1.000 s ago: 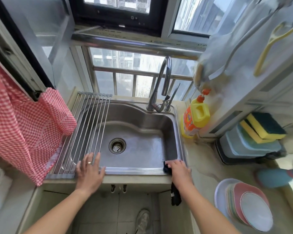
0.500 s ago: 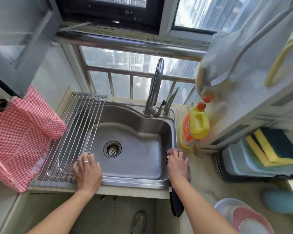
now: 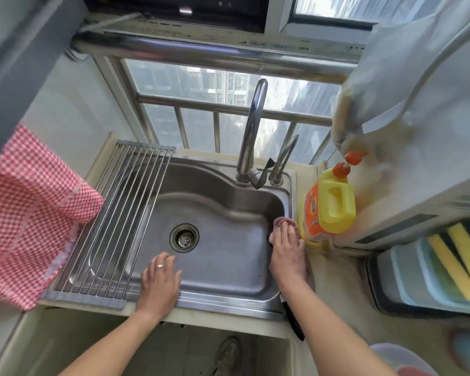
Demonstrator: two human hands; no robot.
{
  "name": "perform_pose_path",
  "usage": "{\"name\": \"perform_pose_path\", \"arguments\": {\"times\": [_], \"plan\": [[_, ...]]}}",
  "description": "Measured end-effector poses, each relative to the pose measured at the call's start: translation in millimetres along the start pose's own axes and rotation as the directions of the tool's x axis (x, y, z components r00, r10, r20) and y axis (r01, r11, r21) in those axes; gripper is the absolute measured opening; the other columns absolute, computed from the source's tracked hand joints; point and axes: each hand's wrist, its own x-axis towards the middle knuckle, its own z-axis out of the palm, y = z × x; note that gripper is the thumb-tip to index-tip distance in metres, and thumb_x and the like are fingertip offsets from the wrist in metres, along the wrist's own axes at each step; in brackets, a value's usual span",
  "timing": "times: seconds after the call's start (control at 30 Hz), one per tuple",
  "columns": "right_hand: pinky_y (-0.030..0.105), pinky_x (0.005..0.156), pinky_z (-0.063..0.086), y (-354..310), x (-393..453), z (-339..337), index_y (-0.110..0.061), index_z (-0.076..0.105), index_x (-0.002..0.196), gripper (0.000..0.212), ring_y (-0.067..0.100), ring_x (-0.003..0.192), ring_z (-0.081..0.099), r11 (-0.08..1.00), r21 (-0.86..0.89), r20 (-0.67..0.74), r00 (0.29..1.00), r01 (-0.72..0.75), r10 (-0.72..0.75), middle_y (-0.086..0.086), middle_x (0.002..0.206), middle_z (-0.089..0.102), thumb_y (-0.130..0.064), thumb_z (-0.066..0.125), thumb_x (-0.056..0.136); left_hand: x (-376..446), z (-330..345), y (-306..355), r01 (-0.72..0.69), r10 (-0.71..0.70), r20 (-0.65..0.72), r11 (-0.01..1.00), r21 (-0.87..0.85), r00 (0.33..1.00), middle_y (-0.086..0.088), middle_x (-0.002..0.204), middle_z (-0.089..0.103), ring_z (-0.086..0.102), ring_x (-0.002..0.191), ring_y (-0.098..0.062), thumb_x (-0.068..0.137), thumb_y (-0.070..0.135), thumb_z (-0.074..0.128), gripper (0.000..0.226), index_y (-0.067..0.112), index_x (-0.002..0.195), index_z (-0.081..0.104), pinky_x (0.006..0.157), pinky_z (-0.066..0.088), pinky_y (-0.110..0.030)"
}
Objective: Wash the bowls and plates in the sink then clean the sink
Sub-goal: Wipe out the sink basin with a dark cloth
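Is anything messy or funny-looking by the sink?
Nothing really stands out. The sink holds no dishes, and the right hand presses a cloth on its right rim beside the upright soap bottle.

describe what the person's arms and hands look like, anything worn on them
Both forearms are bare, with no sleeves, gloves or watch in view. The left hand wears a thin band ring on one finger. The right hand shows no ring or other jewellery. Nails look short and unpainted.

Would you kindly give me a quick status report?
Right hand presses cloth on sink right rim. Left hand flat on front edge. Detergent bottle close.
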Motion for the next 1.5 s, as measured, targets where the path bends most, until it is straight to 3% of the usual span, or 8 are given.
{"name": "perform_pose_path", "arguments": {"times": [0.43,0.57,0.73,0.83,1.0,1.13,1.33,1.5], "plan": [[0.037,0.086,0.049,-22.7,-52.3,-14.5,-0.010,0.054,0.130,0.035,0.027,0.125,0.046,0.998,-0.048,-0.005,0.999,-0.033,0.033,0.013,0.130,0.055,-0.010,0.037,0.099,-2.5,2.6,3.2,-0.034,0.034,0.019,0.999,0.014,0.999,-0.008,0.133,0.044,0.044,0.126,-0.028,0.096,0.034,0.058,0.042,0.015,0.131,0.046,0.101,0.040,-0.049],[0.039,0.083,0.047,-28.1,-67.0,-10.0,-0.003,0.058,0.124,0.049,0.035,0.116,0.051,0.988,-0.155,0.029,1.000,-0.006,0.011,0.020,0.123,0.058,0.003,0.023,0.091,-8.9,2.9,2.6,-0.067,0.066,0.024,0.997,0.030,0.998,-0.009,0.133,0.043,0.044,0.127,-0.029,0.095,0.033,0.060,0.042,0.015,0.131,0.047,0.100,0.041,-0.051],[0.036,0.071,0.047,-32.0,-82.7,-10.8,0.002,0.061,0.122,0.034,0.039,0.108,0.058,0.977,-0.211,0.121,0.993,0.026,0.000,0.026,0.119,0.060,-0.004,0.041,0.096,-15.7,0.0,5.7,-0.108,0.108,-0.001,0.994,0.013,0.994,-0.008,0.130,0.045,0.045,0.124,-0.027,0.093,0.031,0.063,0.040,0.016,0.126,0.049,0.097,0.043,-0.052],[0.031,0.064,0.043,-30.4,-92.0,-12.5,-0.005,0.064,0.119,0.031,0.032,0.101,0.061,0.992,-0.122,0.149,0.989,0.039,-0.021,0.017,0.113,0.063,-0.010,0.044,0.096,-16.9,-4.2,7.3,-0.120,0.120,-0.013,0.993,-0.010,0.993,-0.007,0.130,0.045,0.044,0.124,-0.026,0.094,0.030,0.062,0.037,0.016,0.126,0.050,0.099,0.043,-0.052],[0.036,0.088,0.050,-11.1,-99.9,-27.4,-0.013,0.067,0.118,0.034,0.030,0.110,0.063,0.975,0.224,0.144,0.989,0.002,-0.035,0.010,0.117,0.068,-0.025,0.043,0.098,-12.8,-6.3,10.2,-0.123,0.122,-0.040,0.992,-0.028,0.992,-0.005,0.128,0.045,0.046,0.122,-0.025,0.097,0.036,0.039,0.033,0.019,0.123,0.049,0.096,0.044,-0.048],[0.037,0.086,0.051,0.7,-85.9,-41.6,-0.013,0.069,0.113,0.040,0.035,0.106,0.064,0.927,0.376,0.210,0.974,-0.005,-0.080,0.014,0.113,0.069,-0.033,0.042,0.091,-6.2,-5.4,15.7,-0.113,0.112,-0.030,0.992,-0.060,0.993,-0.003,0.127,0.046,0.045,0.122,-0.022,0.095,0.040,0.025,0.042,0.020,0.121,0.051,0.097,0.045,-0.046],[0.039,0.074,0.050,1.3,-17.1,-61.3,-0.017,0.064,0.092,0.013,0.029,0.089,0.063,0.922,0.315,-0.221,0.963,0.223,-0.157,0.005,0.092,0.066,-0.025,0.058,0.084,14.3,-1.2,20.6,-0.054,0.054,-0.004,0.992,-0.110,0.999,0.003,0.127,0.046,0.043,0.122,-0.018,0.099,0.029,0.043,0.021,0.023,0.117,0.053,0.099,0.042,-0.040],[0.044,0.087,0.042,0.9,51.5,-63.8,-0.007,0.062,0.123,0.049,0.035,0.111,0.048,0.948,-0.079,-0.381,0.870,0.308,-0.314,0.016,0.125,0.056,-0.014,0.069,0.075,25.7,6.6,23.5,-0.014,0.019,0.054,0.995,-0.102,0.998,0.009,0.107,0.047,0.051,0.100,-0.015,0.097,0.029,0.041,0.008,0.029,0.093,0.047,0.083,0.046,-0.034]]}}
